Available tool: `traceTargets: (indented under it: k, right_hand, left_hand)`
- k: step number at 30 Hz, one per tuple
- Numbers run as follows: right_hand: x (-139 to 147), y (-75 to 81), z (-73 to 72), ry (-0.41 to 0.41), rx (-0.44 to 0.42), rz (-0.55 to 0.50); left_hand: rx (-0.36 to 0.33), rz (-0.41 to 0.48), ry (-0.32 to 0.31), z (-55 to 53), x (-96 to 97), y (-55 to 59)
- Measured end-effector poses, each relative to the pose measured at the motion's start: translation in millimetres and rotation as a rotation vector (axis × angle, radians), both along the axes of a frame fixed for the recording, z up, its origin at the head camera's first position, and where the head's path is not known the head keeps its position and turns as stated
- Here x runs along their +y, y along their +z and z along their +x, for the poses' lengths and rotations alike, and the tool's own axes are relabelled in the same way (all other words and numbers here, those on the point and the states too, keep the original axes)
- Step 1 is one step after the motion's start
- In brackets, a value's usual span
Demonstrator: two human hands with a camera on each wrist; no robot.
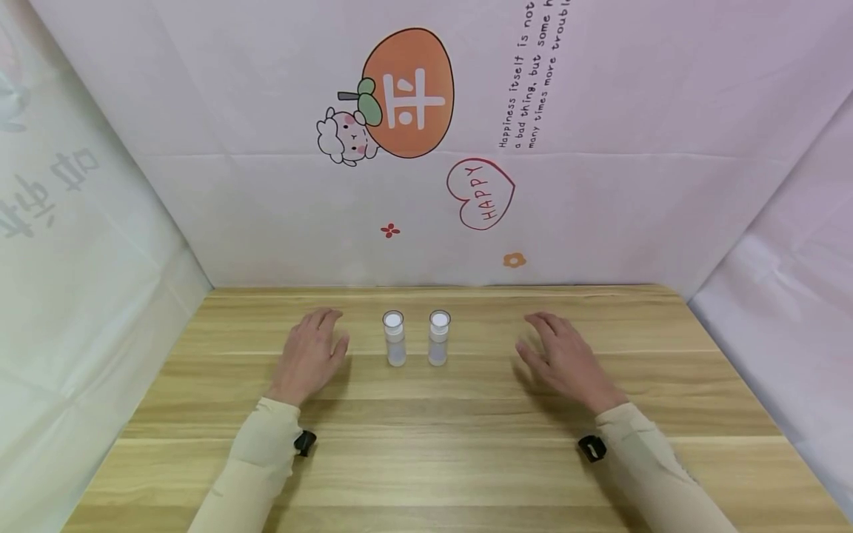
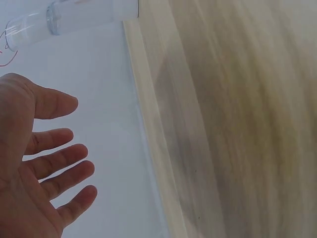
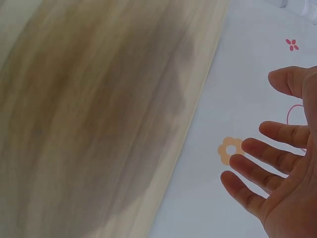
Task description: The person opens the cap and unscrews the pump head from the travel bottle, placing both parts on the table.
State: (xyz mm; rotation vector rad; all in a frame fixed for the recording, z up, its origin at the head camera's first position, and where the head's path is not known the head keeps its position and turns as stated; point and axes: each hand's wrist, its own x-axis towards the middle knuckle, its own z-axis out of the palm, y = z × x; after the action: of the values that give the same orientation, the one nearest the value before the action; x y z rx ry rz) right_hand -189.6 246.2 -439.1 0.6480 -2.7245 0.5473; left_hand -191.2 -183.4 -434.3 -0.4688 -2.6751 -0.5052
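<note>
Two small clear bottles with see-through caps stand upright side by side on the wooden table, a narrow gap between them: the left bottle (image 1: pixel 396 349) and the right bottle (image 1: pixel 437 349). To the left of the pair is my left hand (image 1: pixel 309 360), fingers loosely bent and holding nothing. My right hand (image 1: pixel 565 364) is farther off on the other side, also holding nothing, its fingers spread in the right wrist view. Neither hand touches a bottle. One clear bottle (image 2: pixel 81 19) crosses the top left of the left wrist view, beyond the thumb.
The wooden table (image 1: pixel 426 444) ends at a white printed cloth (image 1: pixel 266 222) just behind the bottles. More white cloth hangs at the left and right sides. A black wrist strap piece (image 1: pixel 305 443) shows by the left sleeve, another black piece (image 1: pixel 591 448) by the right.
</note>
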Motion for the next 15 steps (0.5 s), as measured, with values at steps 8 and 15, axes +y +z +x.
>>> traceTargets:
  k: [8, 15]
  right_hand:
    - [-5, -0.3, 4.1, 0.011, 0.004, -0.025]
    - [-11, -2.1, 7.5, 0.032, -0.019, -0.033]
  left_hand:
    - [-0.084, 0.094, -0.017, 0.6, 6.6, -3.2]
    - [-0.179, 0.198, -0.029, 2.2, 15.0, -5.4]
